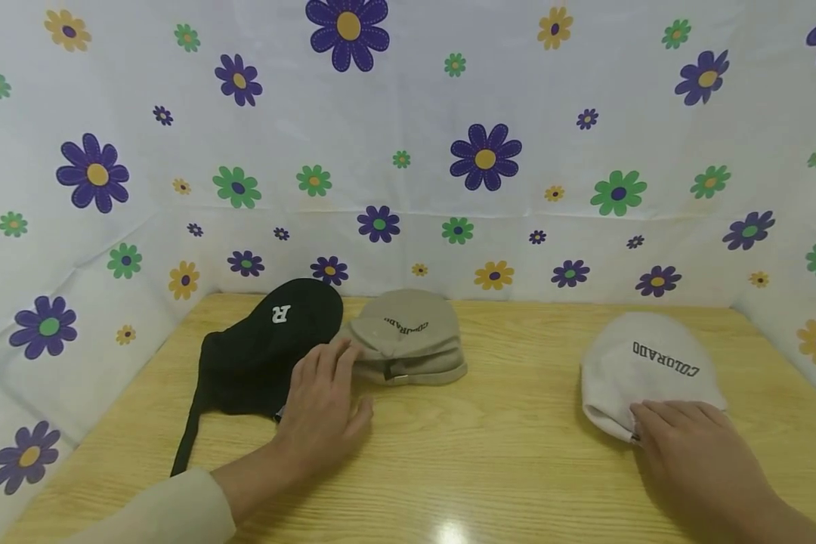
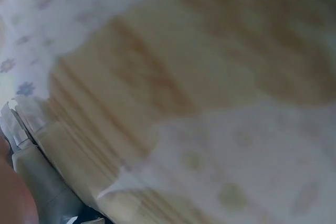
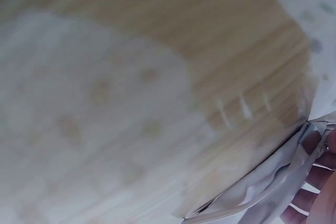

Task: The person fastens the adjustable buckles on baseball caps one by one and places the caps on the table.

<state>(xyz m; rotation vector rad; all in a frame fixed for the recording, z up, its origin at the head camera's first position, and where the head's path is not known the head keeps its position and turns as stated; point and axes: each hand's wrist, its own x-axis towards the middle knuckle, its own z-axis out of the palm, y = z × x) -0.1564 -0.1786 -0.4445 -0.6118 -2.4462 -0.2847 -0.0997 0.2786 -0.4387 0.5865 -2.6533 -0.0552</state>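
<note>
A beige cap (image 1: 415,332) with dark COLORADO lettering lies near the back middle of the table. The fingers of my left hand (image 1: 323,397) touch its left edge, with the thumb held apart. Left of that hand lies a black cap (image 1: 265,355) with a white letter R, its strap trailing toward the front. My right hand (image 1: 700,453) grips the lower rim of an off-white cap (image 1: 646,363), also lettered COLORADO. In the right wrist view, curled fingers (image 3: 315,182) hold the pale fabric at the lower right. The left wrist view shows the beige cap (image 2: 44,182) at the lower left.
All three caps are on a light wood-grain table (image 1: 489,453). A white cloth (image 1: 408,98) printed with purple, green and orange flowers hangs behind the table and along both sides. A bright reflection lies near the table's front.
</note>
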